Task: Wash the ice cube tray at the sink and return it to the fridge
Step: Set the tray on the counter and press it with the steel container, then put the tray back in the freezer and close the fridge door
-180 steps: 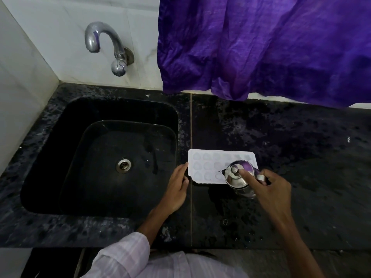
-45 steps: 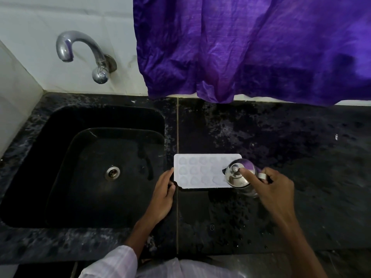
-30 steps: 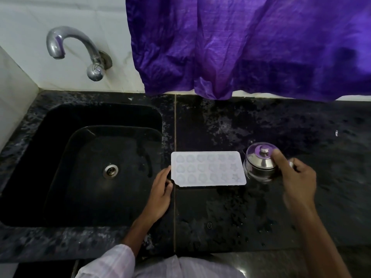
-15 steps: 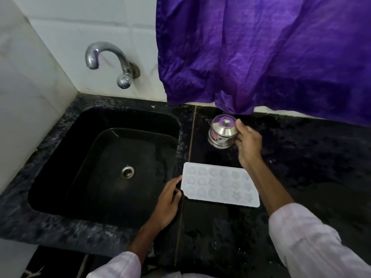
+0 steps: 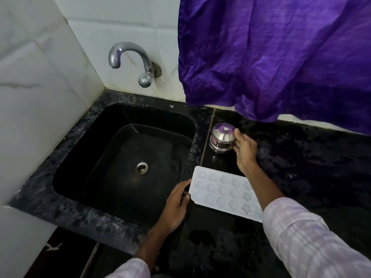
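The ice cube tray lies flat on the black counter, cavities facing up, just to the right of the sink. Its left short edge sits near the seam that runs across the counter, and its right end is covered by the right forearm and its pale checked sleeve. The left hand is positioned at the tray's left edge with fingers bent and fingertips against that edge. Whether they pinch the edge or only rest against it cannot be told. The right hand reaches over the far side of the tray and grips a small steel container: fingers are curled round its right side and the thumb lies at the rim of the lid. The container stands upright on the counter beyond the tray, apart from it, just right of the seam and below the hem of a purple cloth (the cloth hangs down over the tiled back wall). The sink basin is black, with a metal drain at its centre. A chrome tap is mounted on the wall above the basin, spout curving left and downward. The counter surface in front of the tray appears wet.
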Tool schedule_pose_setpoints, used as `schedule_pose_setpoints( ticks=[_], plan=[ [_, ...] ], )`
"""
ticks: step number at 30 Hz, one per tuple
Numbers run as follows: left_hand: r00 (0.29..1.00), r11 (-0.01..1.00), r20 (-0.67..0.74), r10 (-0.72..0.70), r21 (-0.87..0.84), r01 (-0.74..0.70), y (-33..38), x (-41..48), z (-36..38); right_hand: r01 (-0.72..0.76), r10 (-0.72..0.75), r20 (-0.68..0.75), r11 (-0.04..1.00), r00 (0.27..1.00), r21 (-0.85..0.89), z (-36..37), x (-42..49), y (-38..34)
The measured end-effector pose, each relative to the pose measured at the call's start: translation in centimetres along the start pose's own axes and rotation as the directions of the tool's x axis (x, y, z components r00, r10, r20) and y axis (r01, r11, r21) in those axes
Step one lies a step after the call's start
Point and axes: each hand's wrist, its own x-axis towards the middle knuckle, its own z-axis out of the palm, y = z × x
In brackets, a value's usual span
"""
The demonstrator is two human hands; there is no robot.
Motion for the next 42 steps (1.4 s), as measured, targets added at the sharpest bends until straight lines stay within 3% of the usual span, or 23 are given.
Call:
schedule_pose_setpoints(
  ticks=[7, 10, 14, 18, 26, 28, 34, 42],
  plan=[
    [0.996, 0.995, -0.017, -0.088, -0.049, 0.087, 0.6, 0.1, 0.0, 0.087, -0.067, 0.075, 0.949, 0.995, -0.302, -2.2, -0.8, -1.5],
    [0.98, 0.971, -0.04, -0.197, -0.143, 0.189, 1.1, 0.6, 0.0, 0.133, -0.156, -0.018, 0.893, 0.988, -0.43, -5.7, -3.3, -2.1],
    [0.951, 0.949, -0.106, -0.29, -0.16, 0.271, 1.5, 2.3, 0.1, 0.105, -0.307, -0.18, 0.722, 0.934, -0.684, -12.3, -9.8, -0.4],
    [0.943, 0.943, -0.095, -0.32, -0.124, 0.308, 2.2, 3.8, 0.2, 0.013, -0.367, -0.325, 0.68, 0.872, -0.733, -14.8, -15.5, 2.5],
    [0.927, 0.916, -0.03, -0.373, -0.172, 0.363, 1.8, 4.2, 0.2, 0.011, -0.271, -0.186, 0.592, 0.945, -0.806, -15.1, -16.2, 5.5],
    [0.917, 0.899, -0.03, -0.399, -0.212, 0.384, 2.2, 4.1, 0.3, 0.039, -0.259, -0.155, 0.616, 0.953, -0.787, -14.9, -16.0, 5.7],
    [0.887, 0.853, -0.002, -0.462, -0.274, 0.443, 2.8, 3.8, -0.1, -0.008, -0.226, -0.27, 0.754, 0.936, -0.656, -14.4, -16.8, 5.7],
    [0.906, 0.869, 0.112, -0.409, -0.255, 0.424, 3.9, 2.9, -1.2, -0.065, -0.181, -0.442, 0.871, 0.879, -0.486, -13.8, -21.5, 6.3]
  ],
)
